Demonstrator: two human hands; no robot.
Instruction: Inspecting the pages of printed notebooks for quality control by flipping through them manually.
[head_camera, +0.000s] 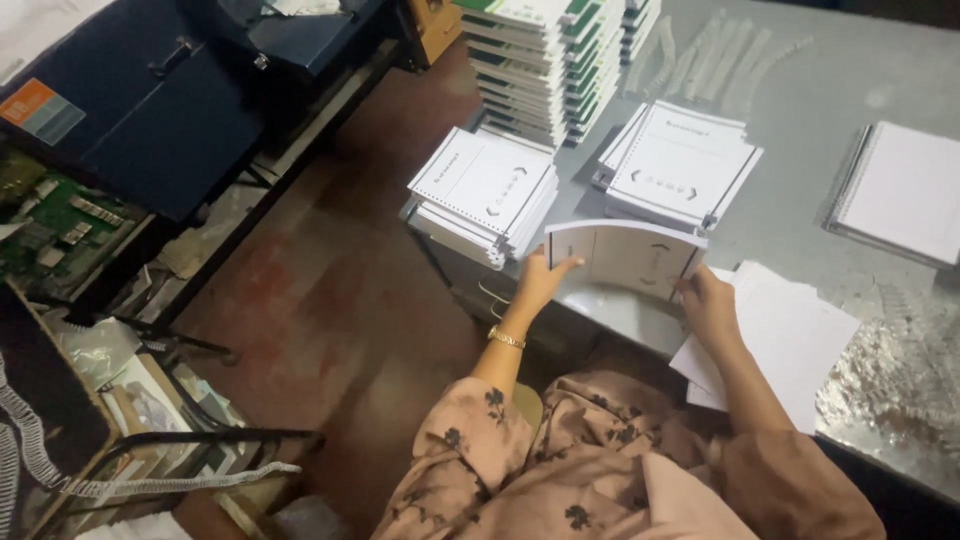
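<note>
Both hands hold a white booklet (625, 255) upright at the near edge of the grey table (860, 80): left hand (538, 285) clamps its left edge, thumb over the front, fingers behind; right hand (705, 305) pinches the lower right corner. Booklet bows a little between them, bottom edge just above the table. My read: she's squaring the sheets, so keep the grip even on both sides and tap the bottom edge flat on the table, otherwise the bow lets inner pages slip. Behind the booklet, two low stacks (485, 195) (680, 170) of the same white covers sit close; left one overhangs the table corner, so don't nudge it. Tall green-edged stack (545, 60) further back. Loose sheets (790, 335) lie right of the booklet, just beside the right wrist, a spiral pad (900, 190) well right. Open room is mainly the bare strip right under the booklet; table drops off directly toward her lap. Binding coils (720, 55) far back, out of the way.
</note>
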